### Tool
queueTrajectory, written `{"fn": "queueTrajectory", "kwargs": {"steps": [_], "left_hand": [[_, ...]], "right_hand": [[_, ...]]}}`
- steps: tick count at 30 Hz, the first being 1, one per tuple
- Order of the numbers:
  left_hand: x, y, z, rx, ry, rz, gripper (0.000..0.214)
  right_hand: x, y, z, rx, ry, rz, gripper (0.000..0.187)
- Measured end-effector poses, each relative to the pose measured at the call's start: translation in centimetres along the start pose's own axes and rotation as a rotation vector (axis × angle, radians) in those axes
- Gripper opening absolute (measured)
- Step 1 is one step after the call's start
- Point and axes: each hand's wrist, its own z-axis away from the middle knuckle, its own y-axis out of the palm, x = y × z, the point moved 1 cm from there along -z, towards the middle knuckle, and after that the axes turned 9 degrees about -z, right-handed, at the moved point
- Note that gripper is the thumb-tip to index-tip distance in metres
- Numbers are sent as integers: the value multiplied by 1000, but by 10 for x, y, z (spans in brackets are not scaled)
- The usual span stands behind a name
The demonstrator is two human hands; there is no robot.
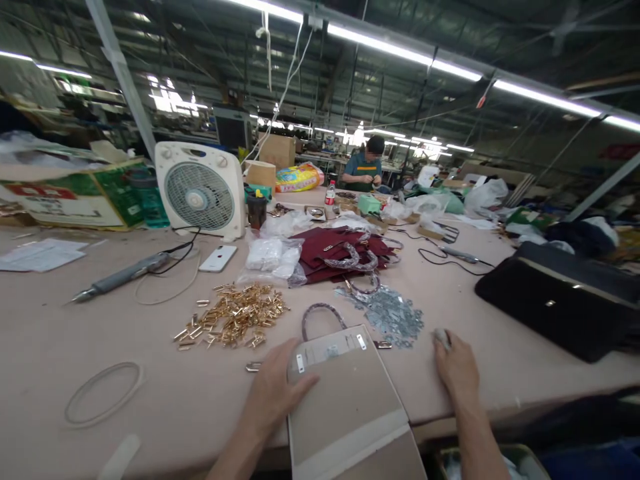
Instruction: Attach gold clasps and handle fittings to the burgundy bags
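Both hands rest on the table (75,333). Left hand (277,387) lies flat, fingers spread, on the beige panel (345,400) at the near edge. Right hand (456,368) curls beside the silver plates (390,313), perhaps pinching one; gold clips (233,323) lie beyond the left hand.

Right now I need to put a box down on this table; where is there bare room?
Bare tabletop lies left of the gold metal fittings pile, around the clear ring. Another patch sits between the silver plates pile and the black bag. Crowded: the centre around the maroon pieces.
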Motion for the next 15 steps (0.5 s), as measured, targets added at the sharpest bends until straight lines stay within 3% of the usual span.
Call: {"fn": "queueTrajectory", "kwargs": {"steps": [3, 5, 9, 12, 15], "left_hand": [[0, 0, 0, 2, -5, 2, 63], [1, 1, 0, 10, -3, 3, 63], [4, 3, 0, 1, 20, -8, 61], [3, 2, 0, -19, 34, -16, 60], [2, 2, -1, -11, 40, -26, 60]], "right_hand": [[11, -3, 13, 29, 0, -145, 61], [29, -5, 24, 26, 95, -368, 63], [80, -2, 44, 26, 394, -1159, 66], [127, 3, 55, 149, 496, -1601, 47], [167, 11, 59, 188, 495, -1777, 36]]}}
